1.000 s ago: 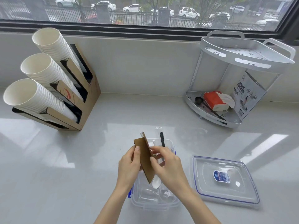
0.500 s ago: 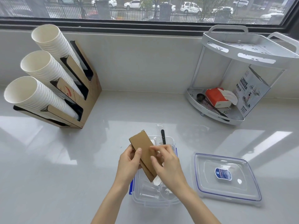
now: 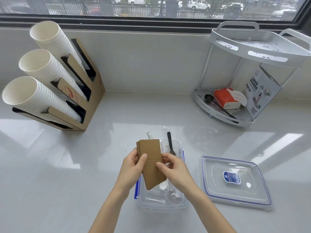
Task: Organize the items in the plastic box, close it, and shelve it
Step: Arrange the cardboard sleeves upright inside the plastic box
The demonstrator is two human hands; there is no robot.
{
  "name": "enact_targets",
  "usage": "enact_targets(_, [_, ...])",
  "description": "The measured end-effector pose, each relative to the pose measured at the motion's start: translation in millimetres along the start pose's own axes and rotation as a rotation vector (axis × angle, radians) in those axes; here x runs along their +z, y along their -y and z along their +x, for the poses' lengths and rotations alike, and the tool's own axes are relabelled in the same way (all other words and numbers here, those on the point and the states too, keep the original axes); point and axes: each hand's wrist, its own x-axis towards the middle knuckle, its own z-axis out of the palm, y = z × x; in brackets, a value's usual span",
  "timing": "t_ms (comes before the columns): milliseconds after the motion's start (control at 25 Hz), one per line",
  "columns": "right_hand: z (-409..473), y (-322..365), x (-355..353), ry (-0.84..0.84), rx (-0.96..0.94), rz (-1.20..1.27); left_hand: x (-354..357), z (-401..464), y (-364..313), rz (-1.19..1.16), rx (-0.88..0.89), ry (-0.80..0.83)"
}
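Both hands — left hand [image 3: 133,167], right hand [image 3: 175,172] — pinch cardboard sleeves [image 3: 152,163] above box [image 3: 161,203].

The brown sleeves [image 3: 152,163], edge-on a second ago, now face the camera flat and fanned slightly between the left hand [image 3: 133,167] and right hand [image 3: 175,170], uncovering a white wrapper [image 3: 149,135] behind them.

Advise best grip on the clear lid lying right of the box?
Take the lid by its near-left rim, from the box side: it lies flat on the counter, rim clear all round, and that edge is nearest the right hand.
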Motion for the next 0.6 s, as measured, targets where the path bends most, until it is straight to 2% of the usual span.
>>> enact_targets(360, [2.2,-2.7,0.6,-0.016,-0.012,0.040,-3.5,-1.5,1.0,0.036,0.000,0.048])
enact_targets(600, [6.8,-2.5,0.1,-0.031,-0.004,0.094,-12.6,-7.7,14.7,0.132,-0.094,0.024])
